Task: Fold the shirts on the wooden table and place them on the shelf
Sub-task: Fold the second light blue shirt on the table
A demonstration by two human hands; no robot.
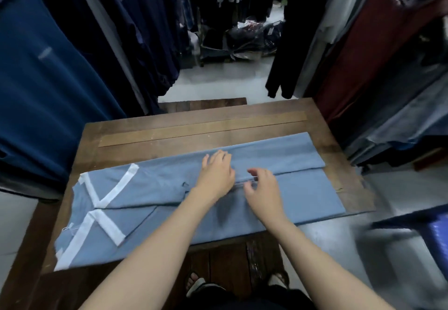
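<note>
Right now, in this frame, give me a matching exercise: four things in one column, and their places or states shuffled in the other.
1. light blue shirt with white bands
2. left hand
3. pale flat wooden strip
4. dark red hanging garment

A. hangs at the right
B. lies on the brown wooden table, beyond the shirt
C. rests flat on the shirt
D. spread across the table, partly folded

Pairs: 1-D, 2-C, 3-B, 4-A

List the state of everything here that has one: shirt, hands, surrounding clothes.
blue shirt: flat on the wooden table, both long sides folded in to the middle.
left hand: fingers straight, pressing on the shirt.
right hand: fingers curled at the middle fold; a pinch cannot be confirmed.
dark garments: hanging beyond the table.
</note>
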